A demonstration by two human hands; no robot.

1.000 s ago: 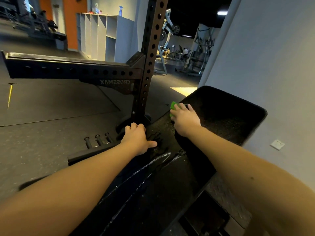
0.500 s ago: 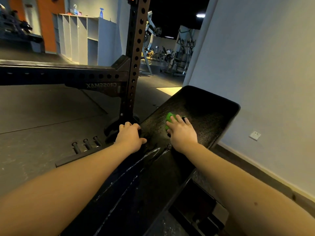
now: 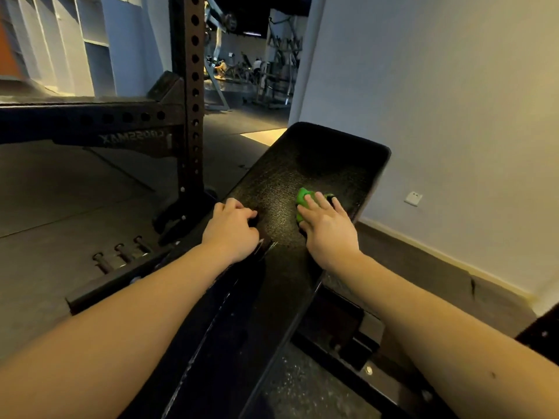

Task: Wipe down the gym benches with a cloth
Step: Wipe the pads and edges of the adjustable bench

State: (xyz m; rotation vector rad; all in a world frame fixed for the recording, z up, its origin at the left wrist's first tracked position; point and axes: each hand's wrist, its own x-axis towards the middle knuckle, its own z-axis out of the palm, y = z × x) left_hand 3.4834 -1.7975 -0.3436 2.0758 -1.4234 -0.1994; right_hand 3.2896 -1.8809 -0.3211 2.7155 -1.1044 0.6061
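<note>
The bench pad [image 3: 317, 164] is black upholstery — pebbled and faintly shiny toward 12 o'clock, slicker and gloss-streaked toward 6. The green cloth [image 3: 302, 196] looks soft and matt (weave too small to tell). At 10 o'clock, the rack upright [image 3: 189, 116] is matt painted metal; the floor [image 3: 75, 207] is dull and speckled.

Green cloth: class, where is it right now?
In the head view, the cloth lies right of centre on the bench, pressed under the right hand's fingers. The left hand holds the bench's left edge beside it.
</note>
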